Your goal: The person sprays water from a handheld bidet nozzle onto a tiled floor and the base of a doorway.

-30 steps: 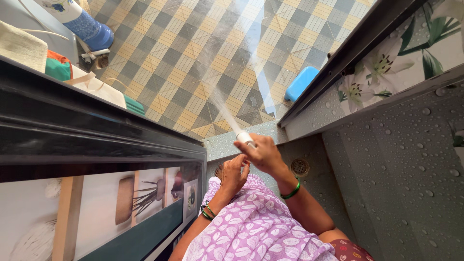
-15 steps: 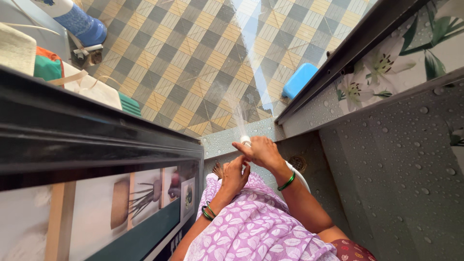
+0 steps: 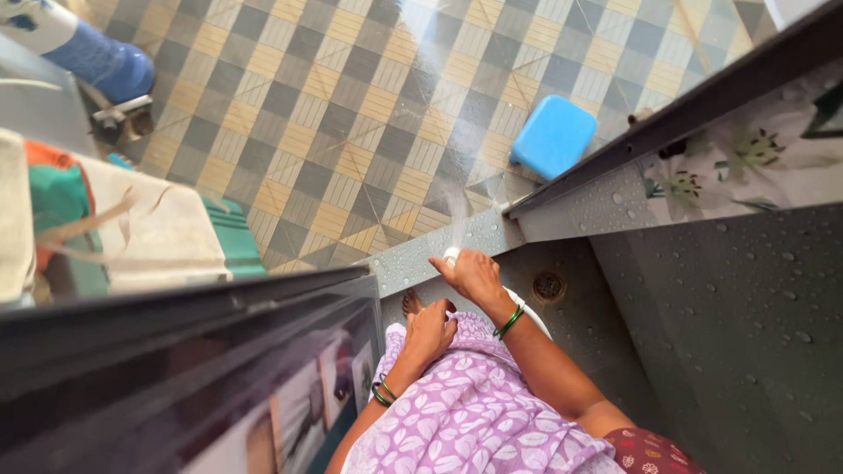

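My right hand (image 3: 474, 274) grips the white nozzle of a hose (image 3: 451, 255), which points over the grey speckled threshold (image 3: 421, 257) toward the checked tile floor (image 3: 351, 114). A thin spray leaves the nozzle tip. A white length of the hose (image 3: 523, 305) curves behind my right wrist, which carries a green bangle. My left hand (image 3: 429, 331) bunches the lilac leaf-print skirt (image 3: 465, 412) in front of me, fingers closed on the cloth. A bare foot (image 3: 410, 302) shows just below the threshold.
A blue plastic block (image 3: 553, 136) lies on the tiles by a dark door frame (image 3: 667, 114). A floor drain (image 3: 549, 285) sits in the grey wet floor. A blue canister (image 3: 88, 53) and folded cloths (image 3: 132, 228) are at left, beside a dark cabinet edge (image 3: 176, 333).
The spray has weakened from a long strong jet to a thin short mist. The view has tilted, showing more floor. Both hands stay in nearly the same place.
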